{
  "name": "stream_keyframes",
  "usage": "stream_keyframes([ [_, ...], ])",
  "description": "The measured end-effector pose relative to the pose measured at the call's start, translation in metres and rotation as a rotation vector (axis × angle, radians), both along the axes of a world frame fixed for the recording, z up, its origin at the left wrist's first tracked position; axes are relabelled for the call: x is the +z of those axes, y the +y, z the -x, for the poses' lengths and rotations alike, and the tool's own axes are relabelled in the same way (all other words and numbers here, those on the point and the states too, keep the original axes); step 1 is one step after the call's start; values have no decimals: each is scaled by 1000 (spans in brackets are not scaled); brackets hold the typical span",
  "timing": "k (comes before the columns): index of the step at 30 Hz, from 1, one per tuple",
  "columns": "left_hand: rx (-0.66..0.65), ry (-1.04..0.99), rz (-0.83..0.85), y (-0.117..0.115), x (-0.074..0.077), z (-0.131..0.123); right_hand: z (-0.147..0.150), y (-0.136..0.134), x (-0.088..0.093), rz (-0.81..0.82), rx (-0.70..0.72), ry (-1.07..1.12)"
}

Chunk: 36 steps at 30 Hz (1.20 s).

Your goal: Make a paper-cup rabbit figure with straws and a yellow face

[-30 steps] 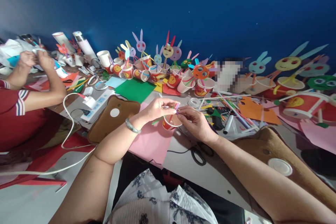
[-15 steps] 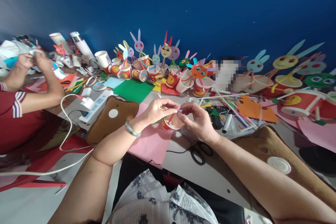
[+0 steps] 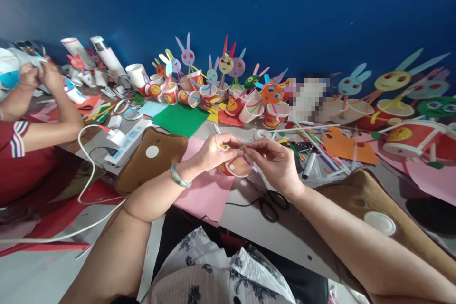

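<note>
My left hand [image 3: 218, 153] and my right hand [image 3: 280, 161] meet fingertip to fingertip above a paper cup [image 3: 240, 168]. Both are closed in a pinch around narrow coloured strips, of which a bit of green and red shows between the fingers. A purple strip [image 3: 251, 163] hangs below the right fingertips, over the mouth of the cup. The cup is red outside and pale inside, and the hands partly hide it. Under the cup and left wrist lies a sheet of pink paper [image 3: 208, 197].
Black scissors [image 3: 269, 206] lie below my right hand, a grey marker [image 3: 308, 165] to its right. Rabbit-faced paper cups [image 3: 272, 115] line the wall. Brown plush pads [image 3: 156, 152] flank me, beside a power strip [image 3: 130, 142]. A co-worker's hands [image 3: 41, 76] work at far left.
My fingertips have shifted slightly on the strips, and the purple strip now hangs down to the right. The view has tilted a little. The co-worker's hands have moved closer together.
</note>
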<state>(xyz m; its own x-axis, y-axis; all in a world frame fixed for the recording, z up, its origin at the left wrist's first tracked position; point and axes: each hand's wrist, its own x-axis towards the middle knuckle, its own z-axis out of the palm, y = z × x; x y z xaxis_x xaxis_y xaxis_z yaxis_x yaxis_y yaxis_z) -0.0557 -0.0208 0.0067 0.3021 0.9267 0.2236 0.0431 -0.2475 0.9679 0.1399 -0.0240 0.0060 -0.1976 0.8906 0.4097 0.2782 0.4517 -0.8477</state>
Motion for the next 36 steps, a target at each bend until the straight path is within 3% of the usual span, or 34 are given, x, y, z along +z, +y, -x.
stream_keyframes([
  [8,-112,14,18,-3,9,8,-2,6,-4,94,144,45],
  [15,-65,67,-114,-4,12,10,-1,4,-5,61,152,46],
  [24,-224,-1,101,5,10,16,3,-2,-3,2,204,55],
  [36,-168,-24,41,2,11,12,7,-11,-7,-68,150,12],
])
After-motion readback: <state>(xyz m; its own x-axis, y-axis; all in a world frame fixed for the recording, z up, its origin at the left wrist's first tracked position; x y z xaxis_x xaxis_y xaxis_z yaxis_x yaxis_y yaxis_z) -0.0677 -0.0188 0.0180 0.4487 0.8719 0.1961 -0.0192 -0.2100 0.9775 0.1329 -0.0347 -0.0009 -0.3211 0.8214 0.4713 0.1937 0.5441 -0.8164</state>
